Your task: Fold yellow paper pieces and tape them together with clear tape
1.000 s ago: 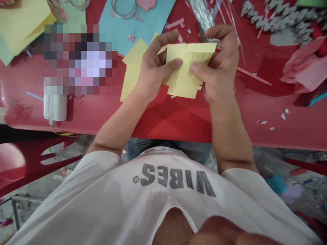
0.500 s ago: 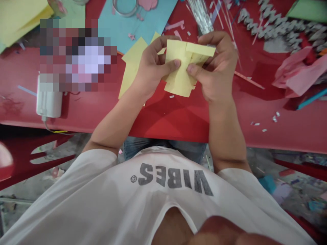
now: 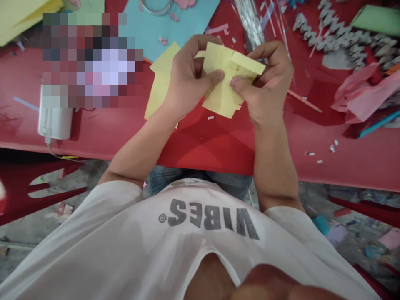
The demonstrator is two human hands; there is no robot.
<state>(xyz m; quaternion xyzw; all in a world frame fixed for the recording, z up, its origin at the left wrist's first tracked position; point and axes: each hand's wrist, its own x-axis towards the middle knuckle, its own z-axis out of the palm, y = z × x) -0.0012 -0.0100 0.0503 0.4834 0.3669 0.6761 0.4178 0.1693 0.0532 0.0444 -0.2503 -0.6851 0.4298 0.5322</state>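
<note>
Head view: folded yellow paper (image 3: 218,93) has tilted slightly clockwise since the earlier frame; now upper centre. Left hand (image 3: 189,79) clamped on its left side, right hand (image 3: 271,83) on its right. Second yellow sheet (image 3: 158,89) on red table (image 3: 206,146), upper left of centre.

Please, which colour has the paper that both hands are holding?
The paper is pale yellow, best seen in the head view.
</note>
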